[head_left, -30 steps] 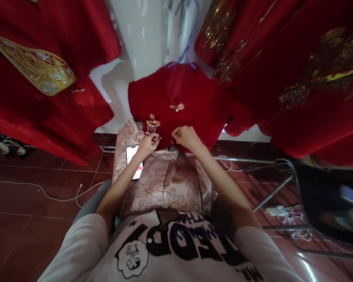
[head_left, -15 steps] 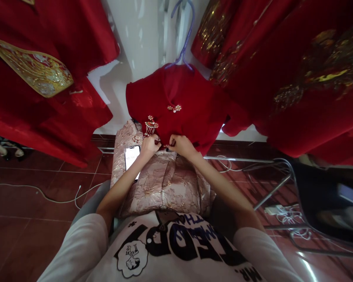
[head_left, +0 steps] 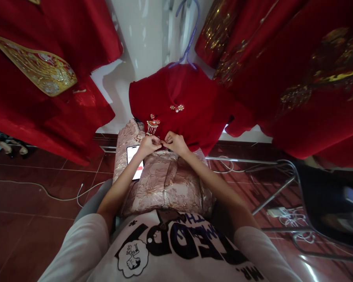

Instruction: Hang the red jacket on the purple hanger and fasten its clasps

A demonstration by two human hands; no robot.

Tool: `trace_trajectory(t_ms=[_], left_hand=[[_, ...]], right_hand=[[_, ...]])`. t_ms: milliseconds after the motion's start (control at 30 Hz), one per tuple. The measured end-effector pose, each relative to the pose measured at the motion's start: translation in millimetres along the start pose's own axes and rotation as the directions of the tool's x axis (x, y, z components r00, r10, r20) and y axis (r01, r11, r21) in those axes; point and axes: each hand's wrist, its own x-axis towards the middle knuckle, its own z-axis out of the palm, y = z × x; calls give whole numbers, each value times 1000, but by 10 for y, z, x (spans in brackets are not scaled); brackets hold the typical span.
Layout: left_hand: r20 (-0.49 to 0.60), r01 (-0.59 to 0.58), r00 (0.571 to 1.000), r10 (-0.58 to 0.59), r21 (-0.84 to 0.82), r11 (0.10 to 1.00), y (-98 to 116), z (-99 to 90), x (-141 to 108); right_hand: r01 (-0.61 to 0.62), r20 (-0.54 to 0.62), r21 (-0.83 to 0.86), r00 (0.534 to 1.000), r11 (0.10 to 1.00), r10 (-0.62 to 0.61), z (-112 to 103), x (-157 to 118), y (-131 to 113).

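A red velvet garment (head_left: 191,102) hangs in front of me on a purple hanger (head_left: 188,47), its lower part reaching a shiny pink brocade cloth (head_left: 164,184) on my lap. My left hand (head_left: 149,145) pinches one side of a small jewelled clasp (head_left: 161,142) low on the garment's front. The fingers of my right hand (head_left: 175,143) close on its other side, nearly touching the left fingertips. Whether its halves are joined, I cannot tell. Higher up sit a jewelled flower clasp (head_left: 177,108) and a beaded tassel brooch (head_left: 153,124).
A lit phone (head_left: 135,162) rests on the brocade beside my left forearm. Red embroidered garments hang at left (head_left: 47,74) and right (head_left: 267,86). At right stands a black chair (head_left: 317,196) with metal legs. White cables (head_left: 291,217) lie on the tiled floor.
My right hand has moved left and slightly up, bringing both hands' fingertips closer together at the clasp. The view has shifted slightly. The phone's screen now shows a red patch.
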Motion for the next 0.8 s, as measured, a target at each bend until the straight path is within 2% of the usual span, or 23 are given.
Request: trace_trajectory(t_ms=[100, 233, 333, 400, 533, 733, 800], left_hand=[[0, -19, 1000, 19, 164, 986, 47, -6, -43], [22, 33, 999, -39, 202, 979, 112, 31, -96], [30, 17, 999, -26, 260, 965, 149, 82, -90], [35, -17, 999, 3, 381, 924, 174, 117, -64], [89, -74, 996, 23, 628, 775, 226, 169, 16], [130, -121, 991, 44, 669, 734, 265, 133, 114], [123, -117, 991, 49, 636, 763, 251, 86, 124]], right_hand=[[-7, -3, -21, 1000, 1000, 7, -28, -10, 0], [-23, -42, -45, 999, 999, 22, -111, -13, 18], [-32, -49, -49, 998, 998, 30, -164, -16, 27], [-39, -49, -51, 998, 998, 37, -186, -17, 26], [-51, -54, -57, 997, 997, 48, -208, -19, 13], [-56, -66, -41, 996, 998, 53, -209, -14, 4], [-57, -64, -33, 996, 998, 55, -201, -12, 8]])
